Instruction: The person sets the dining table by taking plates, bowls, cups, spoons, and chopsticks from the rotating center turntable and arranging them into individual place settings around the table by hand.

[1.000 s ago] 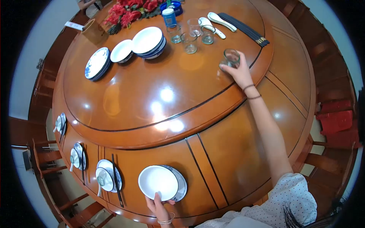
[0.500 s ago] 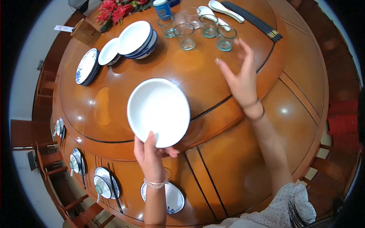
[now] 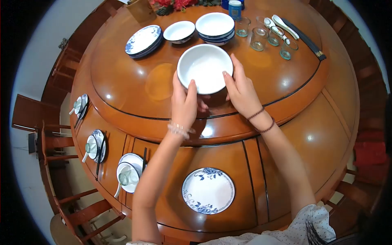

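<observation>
A white bowl (image 3: 206, 67) is held up over the raised turntable, its inside facing me. My left hand (image 3: 185, 100) grips its lower left side, thumb on the rim and fingers underneath. On the right side, my right hand (image 3: 242, 87) is closed round the rim, thumb over the edge. Below, on the table edge nearest me, lies a flat plate (image 3: 208, 191) with a blue flower pattern. Beyond the held bowl stand a stack of bowls (image 3: 215, 25), a single bowl (image 3: 179, 31) and a stack of patterned plates (image 3: 143, 40).
Several glasses (image 3: 259, 40), white spoons (image 3: 284, 26) and dark chopsticks (image 3: 306, 40) lie at the back right of the turntable. A blue can (image 3: 234, 9) stands near red flowers (image 3: 179, 4). Place settings with a bowl (image 3: 128, 177) line the left rim. Wooden chairs (image 3: 87, 212) surround the table.
My right hand has come from near the glasses to the bowl and now grips its right side. The bowl has moved farther from me. The view has shifted too.
</observation>
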The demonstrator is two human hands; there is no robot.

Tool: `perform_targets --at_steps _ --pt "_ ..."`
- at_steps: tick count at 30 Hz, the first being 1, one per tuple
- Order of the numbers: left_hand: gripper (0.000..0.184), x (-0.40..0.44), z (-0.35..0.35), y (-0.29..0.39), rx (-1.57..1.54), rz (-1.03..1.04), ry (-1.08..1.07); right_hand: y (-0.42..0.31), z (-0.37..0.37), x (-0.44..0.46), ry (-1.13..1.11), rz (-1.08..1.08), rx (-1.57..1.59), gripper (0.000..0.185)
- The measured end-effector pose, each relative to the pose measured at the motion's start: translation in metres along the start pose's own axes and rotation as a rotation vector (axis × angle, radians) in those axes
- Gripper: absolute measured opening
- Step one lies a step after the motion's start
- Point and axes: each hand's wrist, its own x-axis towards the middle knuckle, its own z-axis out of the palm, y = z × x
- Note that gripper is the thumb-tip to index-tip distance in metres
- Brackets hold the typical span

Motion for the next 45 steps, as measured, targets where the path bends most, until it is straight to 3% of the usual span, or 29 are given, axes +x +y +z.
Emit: perform_targets --at_steps 4,6,10,18,23,28,35,41,45 --pt "0.035 0.036 -0.008 0.028 0.082 0.148 -0.096 -0.018 0.002 0.036 0.085 0.013 -0.279 0.047" --pt "0.035 0.059 -0.009 0.045 0.042 0.087 -0.193 -0.013 -0.001 0.060 0.178 -0.096 -0.371 0.047" --pt "0.034 0.119 0.004 0.050 -0.010 -0.037 -0.242 -0.011 -0.014 0.107 0.248 -0.089 -0.436 0.047" --pt "0.033 0.182 0.027 0.044 0.182 -0.072 -0.285 0.020 -0.017 0.163 0.199 0.267 -0.529 0.051" --pt "0.028 0.200 0.027 0.027 0.145 -0.108 -0.267 0.024 -0.021 0.172 0.211 0.237 -0.621 0.047" --pt "0.024 0.196 0.023 0.031 0.241 -0.094 -0.265 0.020 -0.015 0.171 0.249 0.229 -0.716 0.037" --pt "0.024 0.193 0.024 0.033 0.260 -0.136 -0.288 0.013 -0.015 0.167 0.202 0.274 -0.774 0.039" --pt "0.048 0.177 0.020 0.031 0.212 -0.185 -0.317 0.009 -0.022 0.151 0.203 0.240 -0.744 0.053" --pt "0.056 0.072 -0.002 0.029 0.009 -0.071 -0.425 0.008 -0.016 0.043 0.139 0.028 -0.748 0.059"
